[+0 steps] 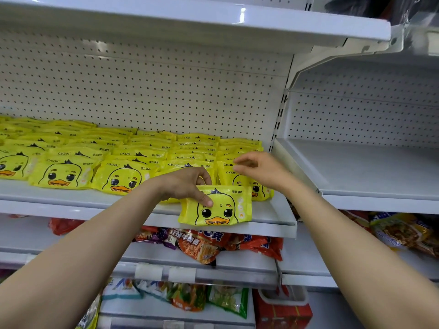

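My left hand (187, 184) grips a yellow duck packet (221, 210), with my thumb pressed on its printed front and my other fingers curled over the top edge behind it. The packet stands upright at the front of the white shelf (95, 198), its lower edge hanging over the shelf's front lip, in front of the rows of matching yellow packets (123, 179) that fill the shelf back towards the pegboard wall (166, 91). My right hand (259, 169) hovers over the rightmost row, just above and to the right of the gripped packet; its fingers are loosely bent and hold nothing, and I cannot tell whether the fingertips touch the packet tops there. On the shelf below lie red and orange noodle packets (202, 245)
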{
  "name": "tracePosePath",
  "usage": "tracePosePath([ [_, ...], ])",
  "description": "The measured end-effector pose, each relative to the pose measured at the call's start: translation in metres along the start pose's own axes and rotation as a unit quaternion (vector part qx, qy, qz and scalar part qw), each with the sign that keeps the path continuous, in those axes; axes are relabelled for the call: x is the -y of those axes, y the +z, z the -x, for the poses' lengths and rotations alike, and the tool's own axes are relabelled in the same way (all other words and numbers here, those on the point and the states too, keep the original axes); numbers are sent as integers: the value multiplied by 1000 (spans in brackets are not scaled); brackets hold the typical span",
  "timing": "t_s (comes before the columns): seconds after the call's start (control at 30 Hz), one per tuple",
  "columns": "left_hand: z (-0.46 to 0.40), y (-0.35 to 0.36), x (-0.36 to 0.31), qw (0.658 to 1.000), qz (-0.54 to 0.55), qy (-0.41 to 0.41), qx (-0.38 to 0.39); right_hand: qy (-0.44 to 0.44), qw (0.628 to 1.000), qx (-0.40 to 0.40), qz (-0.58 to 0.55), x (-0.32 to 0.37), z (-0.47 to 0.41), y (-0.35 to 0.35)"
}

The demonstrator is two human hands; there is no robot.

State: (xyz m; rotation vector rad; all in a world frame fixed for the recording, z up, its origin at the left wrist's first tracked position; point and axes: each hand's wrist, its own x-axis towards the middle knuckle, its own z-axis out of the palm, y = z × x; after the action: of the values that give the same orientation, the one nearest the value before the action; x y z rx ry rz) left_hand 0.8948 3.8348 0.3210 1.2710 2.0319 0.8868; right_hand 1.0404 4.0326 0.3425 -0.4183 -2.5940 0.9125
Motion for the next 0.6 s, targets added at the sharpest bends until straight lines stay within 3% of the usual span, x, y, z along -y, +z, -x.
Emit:
tracePosePath([
  [0.07,-2,0,-3,1000,-2,0,-6,14,991,134,-10,12,8,0],
  [0.13,-4,0,-7,1000,-10,5,-20,26,980,194,48,22,14,2],
  [0.27,-8,2,-14,998,-15,25,-51,18,978,148,149,33,14,6],
  [0.47,-9,4,-4,989,76,79,-97,-14,979,109,170,28,10,6],
  [0.6,-9,10,8,969,-27,116,-215,11,984,107,145,14,6,-4],
])
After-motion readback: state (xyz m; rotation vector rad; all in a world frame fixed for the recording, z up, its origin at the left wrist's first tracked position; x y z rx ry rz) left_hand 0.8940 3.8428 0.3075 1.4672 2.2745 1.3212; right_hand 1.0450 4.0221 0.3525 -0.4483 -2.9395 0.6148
